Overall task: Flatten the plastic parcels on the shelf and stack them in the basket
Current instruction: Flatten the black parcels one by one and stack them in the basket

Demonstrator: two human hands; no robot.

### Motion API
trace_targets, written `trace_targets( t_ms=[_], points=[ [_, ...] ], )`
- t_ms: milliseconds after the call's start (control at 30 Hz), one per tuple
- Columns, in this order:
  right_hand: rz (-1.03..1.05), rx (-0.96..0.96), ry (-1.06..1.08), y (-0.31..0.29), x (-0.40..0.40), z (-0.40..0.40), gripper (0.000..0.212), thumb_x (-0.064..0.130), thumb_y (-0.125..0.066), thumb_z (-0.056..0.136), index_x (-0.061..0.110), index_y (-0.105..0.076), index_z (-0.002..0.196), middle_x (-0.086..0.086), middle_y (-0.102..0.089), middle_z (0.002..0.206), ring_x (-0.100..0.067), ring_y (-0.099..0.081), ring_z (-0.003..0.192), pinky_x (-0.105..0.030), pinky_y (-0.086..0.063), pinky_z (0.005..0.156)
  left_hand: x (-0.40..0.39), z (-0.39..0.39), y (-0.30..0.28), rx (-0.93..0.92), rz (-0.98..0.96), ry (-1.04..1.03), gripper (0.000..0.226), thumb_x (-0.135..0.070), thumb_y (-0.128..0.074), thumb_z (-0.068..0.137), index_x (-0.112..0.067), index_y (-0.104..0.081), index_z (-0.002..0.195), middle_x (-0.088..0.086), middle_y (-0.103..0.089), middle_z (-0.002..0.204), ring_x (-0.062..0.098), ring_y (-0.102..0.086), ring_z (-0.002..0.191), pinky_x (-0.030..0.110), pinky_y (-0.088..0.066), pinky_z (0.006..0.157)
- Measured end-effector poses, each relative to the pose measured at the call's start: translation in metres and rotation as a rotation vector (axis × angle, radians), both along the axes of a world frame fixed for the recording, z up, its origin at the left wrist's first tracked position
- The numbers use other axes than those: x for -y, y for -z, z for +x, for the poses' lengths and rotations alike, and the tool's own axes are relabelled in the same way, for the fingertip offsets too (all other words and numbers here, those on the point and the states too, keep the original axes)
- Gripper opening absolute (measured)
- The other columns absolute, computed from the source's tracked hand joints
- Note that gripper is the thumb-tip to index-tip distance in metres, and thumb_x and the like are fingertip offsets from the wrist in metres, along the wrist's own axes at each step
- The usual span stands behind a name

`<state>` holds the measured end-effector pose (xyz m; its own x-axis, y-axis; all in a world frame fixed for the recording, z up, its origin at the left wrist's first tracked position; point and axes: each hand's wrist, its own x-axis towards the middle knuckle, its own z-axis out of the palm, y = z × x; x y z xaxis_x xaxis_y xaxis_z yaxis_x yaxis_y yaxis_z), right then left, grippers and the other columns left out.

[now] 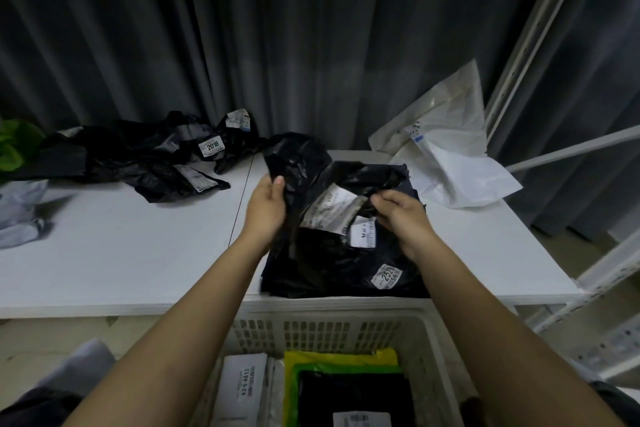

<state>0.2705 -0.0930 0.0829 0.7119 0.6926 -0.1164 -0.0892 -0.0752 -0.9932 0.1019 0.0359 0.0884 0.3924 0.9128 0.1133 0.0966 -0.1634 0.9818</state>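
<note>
Black plastic parcel [311, 184] on white shelf [121, 253], left grip [268, 204] and right grip [398, 215] both grasping it, basket [346, 326] below.

White sticker "2018" on crumpled black plastic parcel [207, 146], far left of white slatted plastic basket [329, 326]; white label "43-6 4613" on white flat parcel [242, 388] inside the basket.

Black parcel [332, 253], white shelf [121, 253], white basket [329, 326], grey curtain [242, 28].

Dim, soft overhead light; wide-angle bending and blur at edges.
</note>
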Motion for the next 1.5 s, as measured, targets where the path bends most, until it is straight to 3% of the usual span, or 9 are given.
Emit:
trace_targets(
  t_ms=[167, 333, 433, 600, 767, 900, 1067, 1233, 1500],
  points=[
    [-0.062, -0.083, 0.007, -0.007, 0.021, 0.039, 0.011, 0.013, -0.055, 0.096, 0.014, -0.059, 0.106, 0.002, -0.063, 0.094, -0.005, -0.058, 0.085, -0.019, -0.048, 0.073, -0.029, -0.012, 0.000, -0.118, 0.083, -0.193, 0.031, -0.027, -0.033, 0.104, -0.009, -0.053, 0.119, 0.011, -0.062, 0.117, 0.028, -0.056, 0.109, 0.033, -0.040, 0.090],
    [-0.247, -0.043, 0.056, -0.003, 0.031, 0.053, 0.015, 0.011, -0.052, 0.098, 0.015, -0.058, 0.086, -0.002, -0.060, 0.083, -0.009, -0.056, 0.073, -0.023, -0.047, 0.062, -0.042, -0.008, 0.012, -0.286, 0.111, -0.244, 0.030, -0.027, -0.035, 0.103, -0.006, -0.052, 0.116, 0.017, -0.061, 0.113, 0.036, -0.054, 0.108, 0.037, -0.039, 0.084],
    [-0.300, 0.094, 0.176, 0.013, 0.025, 0.052, 0.011, 0.012, -0.057, 0.094, 0.012, -0.063, 0.084, -0.010, -0.066, 0.092, -0.022, -0.062, 0.083, -0.032, -0.052, 0.077, -0.039, 0.002, 0.019, -0.317, -0.005, -0.223, 0.029, -0.032, -0.038, 0.102, -0.006, -0.045, 0.112, 0.017, -0.057, 0.107, 0.037, -0.054, 0.109, 0.035, -0.036, 0.080],
    [-0.373, 0.293, 0.259, 0.036, 0.016, 0.046, 0.009, 0.017, -0.060, 0.092, 0.009, -0.062, 0.095, -0.003, -0.063, 0.086, -0.025, -0.061, 0.092, -0.025, -0.039, 0.074, -0.025, 0.013, 0.036, -0.634, 0.132, -0.168, 0.065, -0.045, -0.040, 0.098, -0.009, -0.021, 0.148, 0.022, -0.023, 0.152, 0.037, -0.020, 0.141, 0.047, -0.021, 0.113],
    [-0.582, 0.814, 0.273, 0.041, 0.007, 0.025, 0.042, 0.029, -0.057, 0.089, 0.012, -0.051, 0.128, -0.015, -0.044, 0.130, -0.036, -0.040, 0.120, -0.041, -0.037, 0.094, -0.001, 0.026, 0.056, -0.898, 0.209, 0.170, 0.057, -0.051, -0.023, 0.100, -0.030, -0.013, 0.152, 0.003, 0.002, 0.161, 0.025, 0.007, 0.147, 0.049, 0.005, 0.116],
    [-0.573, 1.179, -0.041, 0.033, -0.021, -0.010, 0.066, 0.066, -0.027, 0.087, 0.032, -0.042, 0.142, -0.007, -0.027, 0.155, -0.038, -0.017, 0.140, -0.053, -0.011, 0.113, 0.014, 0.036, 0.068, -1.021, 0.260, 0.281, 0.055, -0.044, -0.021, 0.101, -0.030, -0.010, 0.152, 0.000, 0.009, 0.161, 0.024, 0.015, 0.146, 0.051, 0.012, 0.114],
    [-0.939, 1.096, -0.480, 0.059, -0.044, -0.008, 0.074, 0.081, -0.019, 0.084, 0.050, 0.000, 0.148, 0.004, 0.021, 0.159, -0.038, 0.024, 0.142, -0.060, 0.016, 0.111, 0.018, 0.043, 0.077, -1.029, 0.373, 0.226, 0.052, -0.033, -0.027, 0.099, -0.018, -0.018, 0.148, 0.002, 0.010, 0.160, 0.026, 0.017, 0.146, 0.053, 0.010, 0.116],
    [-0.987, 1.101, -0.515, 0.092, -0.041, 0.000, 0.077, 0.086, -0.016, 0.078, 0.055, 0.007, 0.145, 0.005, 0.025, 0.158, -0.040, 0.025, 0.141, -0.064, 0.014, 0.109, 0.006, 0.035, 0.111, -1.115, 0.361, 0.291, 0.055, -0.046, -0.011, 0.101, -0.037, 0.013, 0.150, -0.004, 0.020, 0.158, 0.027, 0.021, 0.145, 0.058, 0.011, 0.114],
    [-0.962, 1.025, -0.534, 0.119, -0.038, 0.005, 0.080, 0.088, -0.019, 0.075, 0.057, 0.008, 0.144, 0.006, 0.029, 0.156, -0.040, 0.027, 0.140, -0.065, 0.015, 0.109, 0.006, 0.031, 0.138, -1.156, 0.405, 0.258, 0.056, -0.053, -0.011, 0.099, -0.041, 0.012, 0.149, -0.004, 0.021, 0.158, 0.028, 0.024, 0.144, 0.059, 0.009, 0.113]
  ],
)
